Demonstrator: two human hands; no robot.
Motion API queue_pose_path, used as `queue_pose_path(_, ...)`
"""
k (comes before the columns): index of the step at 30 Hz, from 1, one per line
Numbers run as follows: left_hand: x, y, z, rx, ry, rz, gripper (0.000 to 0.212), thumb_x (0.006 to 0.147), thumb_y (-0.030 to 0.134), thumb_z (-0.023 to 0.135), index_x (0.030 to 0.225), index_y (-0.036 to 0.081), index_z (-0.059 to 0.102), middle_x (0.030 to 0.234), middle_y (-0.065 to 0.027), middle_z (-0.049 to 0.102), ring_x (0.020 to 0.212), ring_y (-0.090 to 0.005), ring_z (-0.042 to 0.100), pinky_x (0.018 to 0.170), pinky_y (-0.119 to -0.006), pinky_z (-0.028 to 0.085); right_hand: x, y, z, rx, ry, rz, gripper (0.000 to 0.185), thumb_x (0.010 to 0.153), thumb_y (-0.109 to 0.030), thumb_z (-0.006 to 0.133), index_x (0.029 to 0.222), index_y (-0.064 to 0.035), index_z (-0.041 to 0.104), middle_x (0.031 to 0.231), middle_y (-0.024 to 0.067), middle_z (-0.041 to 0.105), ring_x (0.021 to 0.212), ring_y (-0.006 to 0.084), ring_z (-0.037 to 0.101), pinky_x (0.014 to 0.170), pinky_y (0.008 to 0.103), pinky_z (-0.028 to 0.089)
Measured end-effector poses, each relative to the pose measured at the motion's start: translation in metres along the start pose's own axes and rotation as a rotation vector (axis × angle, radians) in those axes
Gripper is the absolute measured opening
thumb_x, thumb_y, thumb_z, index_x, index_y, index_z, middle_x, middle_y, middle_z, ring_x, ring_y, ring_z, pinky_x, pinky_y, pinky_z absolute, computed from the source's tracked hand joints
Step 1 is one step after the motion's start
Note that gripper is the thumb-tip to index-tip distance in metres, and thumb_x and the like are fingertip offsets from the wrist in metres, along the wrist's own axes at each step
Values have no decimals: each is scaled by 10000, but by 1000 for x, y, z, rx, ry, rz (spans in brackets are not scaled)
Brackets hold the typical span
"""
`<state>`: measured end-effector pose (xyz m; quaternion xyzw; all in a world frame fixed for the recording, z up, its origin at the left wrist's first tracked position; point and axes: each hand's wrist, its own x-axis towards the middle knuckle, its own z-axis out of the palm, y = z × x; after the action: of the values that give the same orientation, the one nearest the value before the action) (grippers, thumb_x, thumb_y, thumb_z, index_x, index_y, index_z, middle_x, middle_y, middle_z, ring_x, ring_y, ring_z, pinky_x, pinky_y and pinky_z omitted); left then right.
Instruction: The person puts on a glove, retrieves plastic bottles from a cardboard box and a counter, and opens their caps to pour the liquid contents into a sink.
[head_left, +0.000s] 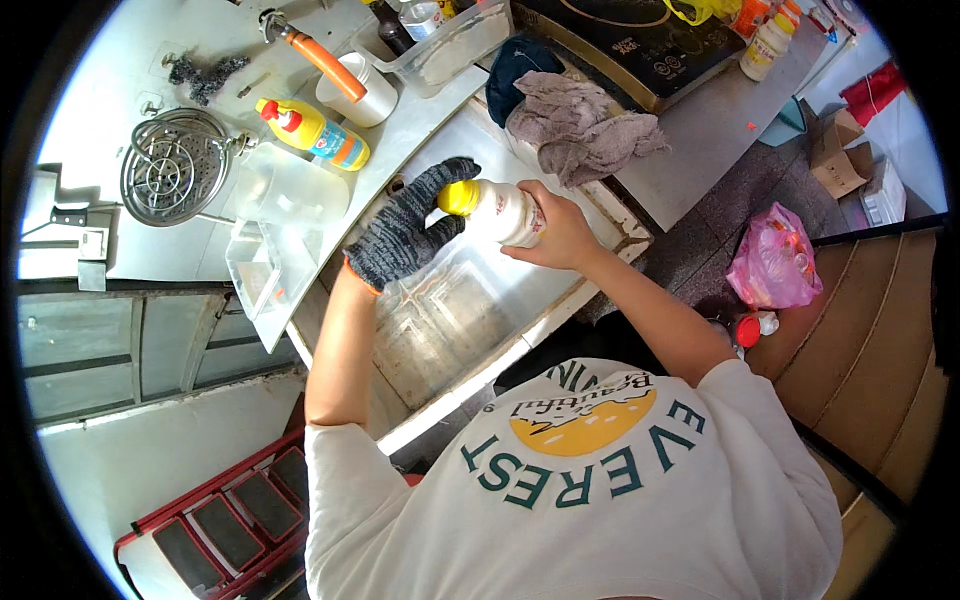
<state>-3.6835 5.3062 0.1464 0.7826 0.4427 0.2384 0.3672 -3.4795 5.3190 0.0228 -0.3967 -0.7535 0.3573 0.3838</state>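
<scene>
My right hand (559, 229), bare, grips the lower part of a white plastic bottle (501, 212) with printing on it. The bottle lies nearly sideways in the air above a sink basin (450, 300). Its yellow screw cap (459, 197) faces left and sits on the bottle's neck. My left hand (409, 225) wears a dark grey knit glove with an orange cuff. Its gloved fingers curve over the top of the cap and the thumb lies along its lower edge. The bottle's underside is hidden by my right hand.
A yellow detergent bottle (315, 135), clear plastic containers (289, 187) and a white bucket (360, 90) stand along the left counter. Grey-brown cloth (585, 124) drapes at the sink's far rim, near an induction cooktop (637, 45). A pink plastic bag (776, 255) rests on the floor at right.
</scene>
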Motion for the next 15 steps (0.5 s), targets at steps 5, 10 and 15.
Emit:
queue_pose_path(5, -5, 2, -16, 115, -60, -116, 480, 750, 78, 667, 1179, 55, 453, 1096, -88, 548, 1005, -193, 526, 888, -301, 418, -8, -2, -5, -81, -114, 74, 713, 532, -300, 788, 1112, -97, 427, 940, 138, 595, 850, 308, 597, 735, 365, 470)
queue_pose_path(10, -37, -50, -19, -216, 161, -251, 452, 771, 70, 655, 1167, 34, 440, 1017, -68, 570, 948, -135, 528, 847, -273, 434, -25, -18, -31, -209, -268, 332, 710, 533, -307, 766, 1105, -70, 419, 944, 150, 592, 879, 317, 587, 750, 374, 460)
queue_pose_path(15, -94, -126, 33, -261, 106, -603, 348, 817, 50, 593, 1133, 43, 449, 1015, -84, 577, 947, -143, 540, 829, -249, 443, -49, -2, -51, -458, -335, 581, 752, 507, -290, 737, 1106, -57, 349, 950, 180, 579, 883, 332, 582, 745, 384, 461)
